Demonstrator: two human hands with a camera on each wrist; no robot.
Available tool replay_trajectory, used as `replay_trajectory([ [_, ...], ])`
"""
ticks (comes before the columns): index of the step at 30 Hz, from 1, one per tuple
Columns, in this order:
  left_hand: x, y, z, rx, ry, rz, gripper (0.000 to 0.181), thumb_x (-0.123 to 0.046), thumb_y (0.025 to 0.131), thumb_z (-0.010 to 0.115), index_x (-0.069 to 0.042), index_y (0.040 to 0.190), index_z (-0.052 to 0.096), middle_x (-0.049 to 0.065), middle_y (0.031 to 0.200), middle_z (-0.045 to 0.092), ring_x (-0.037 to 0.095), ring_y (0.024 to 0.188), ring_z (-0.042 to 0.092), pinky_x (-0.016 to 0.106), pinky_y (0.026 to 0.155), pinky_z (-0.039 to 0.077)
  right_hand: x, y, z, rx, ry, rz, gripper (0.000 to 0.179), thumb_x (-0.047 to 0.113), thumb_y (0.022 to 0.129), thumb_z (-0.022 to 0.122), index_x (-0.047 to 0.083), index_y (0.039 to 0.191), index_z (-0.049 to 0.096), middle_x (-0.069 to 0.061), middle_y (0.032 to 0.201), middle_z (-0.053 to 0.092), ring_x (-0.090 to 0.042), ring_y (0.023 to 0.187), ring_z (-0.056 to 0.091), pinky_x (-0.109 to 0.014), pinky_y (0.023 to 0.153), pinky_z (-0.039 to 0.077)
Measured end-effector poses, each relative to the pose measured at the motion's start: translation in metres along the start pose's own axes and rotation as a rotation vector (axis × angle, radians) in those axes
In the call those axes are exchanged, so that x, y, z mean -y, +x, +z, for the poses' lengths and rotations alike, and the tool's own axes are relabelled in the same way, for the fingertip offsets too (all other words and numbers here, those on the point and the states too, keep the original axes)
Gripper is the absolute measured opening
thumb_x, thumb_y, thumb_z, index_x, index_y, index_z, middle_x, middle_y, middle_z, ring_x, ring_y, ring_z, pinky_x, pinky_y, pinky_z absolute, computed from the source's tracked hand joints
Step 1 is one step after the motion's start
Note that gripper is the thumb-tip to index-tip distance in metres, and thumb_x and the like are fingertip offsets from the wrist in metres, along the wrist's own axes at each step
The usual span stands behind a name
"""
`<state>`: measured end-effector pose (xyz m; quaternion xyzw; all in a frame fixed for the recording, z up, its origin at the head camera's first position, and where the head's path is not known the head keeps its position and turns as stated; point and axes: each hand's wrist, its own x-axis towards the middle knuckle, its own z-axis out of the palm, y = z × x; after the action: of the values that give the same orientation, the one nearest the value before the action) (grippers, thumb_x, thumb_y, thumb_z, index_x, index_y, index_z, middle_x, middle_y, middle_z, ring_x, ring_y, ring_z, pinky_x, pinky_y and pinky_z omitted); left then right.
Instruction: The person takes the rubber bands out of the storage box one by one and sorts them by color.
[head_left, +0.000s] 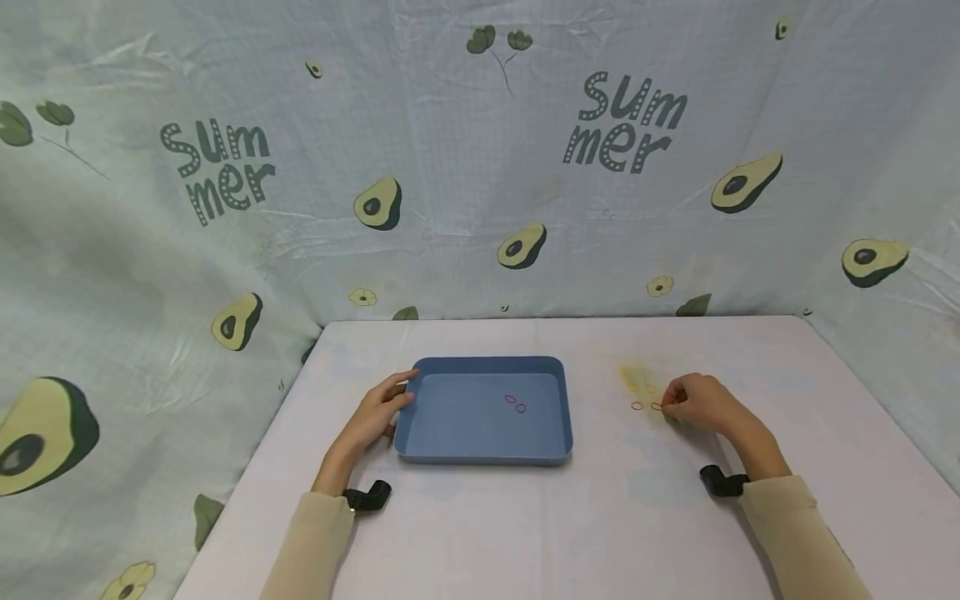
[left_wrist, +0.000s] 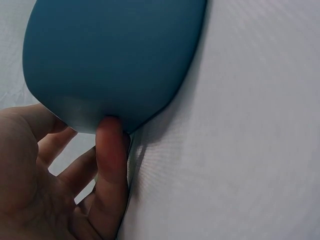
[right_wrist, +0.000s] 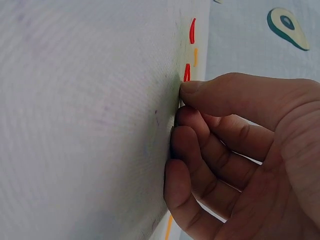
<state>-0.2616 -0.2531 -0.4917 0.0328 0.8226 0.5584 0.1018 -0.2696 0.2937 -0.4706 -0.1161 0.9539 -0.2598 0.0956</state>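
Observation:
A blue tray (head_left: 480, 450) lies on the table with two small red rubber bands (head_left: 521, 408) inside it. My left hand (head_left: 378, 410) holds the tray's left side, its fingers bent against the rim and the outer wall (left_wrist: 95, 112). To the right of the tray, my right hand (head_left: 699, 402) pinches at a red rubber band (head_left: 656, 406) on the table, thumb and forefinger tips together at its edge. Another red rubber band (head_left: 637, 406) lies just left of it. A yellow-orange band (right_wrist: 195, 56) shows between the red ones in the right wrist view.
A pale cloth covers the table (head_left: 480, 533), with a faint yellow patch (head_left: 633, 377) near the right hand. Behind and beside the table hangs a printed curtain (head_left: 450, 125) with avocados and lettering. Each wrist wears a black camera band (head_left: 367, 497).

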Motion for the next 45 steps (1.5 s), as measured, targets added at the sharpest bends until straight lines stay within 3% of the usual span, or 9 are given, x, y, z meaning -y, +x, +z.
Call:
replay_trajectory([
  [10,0.0,0.0001,0.0001,-0.005,0.005,-0.001,0.05,-0.025,0.108,0.053,-0.024,0.157,0.046,0.024,0.162,0.04,0.045,0.142,0.047,0.036,0.06,0.054,0.0022,-0.0013,-0.0013,0.004,0.006,0.006,0.011,0.013,0.091,0.07,0.002,0.088,0.072,-0.005,0.08,0.068,-0.016,0.071,0.055,-0.032,0.064,0.046],
  [18,0.0008,-0.0014,-0.0005,-0.009,0.003,-0.011,0.05,-0.027,0.107,0.055,-0.026,0.157,0.046,0.023,0.164,0.038,0.046,0.145,0.044,0.038,0.065,0.058,0.0025,-0.0018,-0.0006,0.005,0.01,0.003,0.012,0.013,0.091,0.071,0.002,0.089,0.073,-0.005,0.081,0.068,-0.016,0.072,0.055,-0.032,0.065,0.046],
  [45,-0.0005,-0.0009,0.0005,-0.005,-0.018,-0.011,0.05,-0.026,0.108,0.054,-0.026,0.157,0.045,0.022,0.163,0.039,0.045,0.145,0.044,0.037,0.064,0.057,-0.0024,-0.0027,-0.0031,0.021,0.029,-0.003,0.013,0.015,0.091,0.074,0.003,0.089,0.074,-0.004,0.08,0.068,-0.016,0.071,0.054,-0.032,0.063,0.045],
])
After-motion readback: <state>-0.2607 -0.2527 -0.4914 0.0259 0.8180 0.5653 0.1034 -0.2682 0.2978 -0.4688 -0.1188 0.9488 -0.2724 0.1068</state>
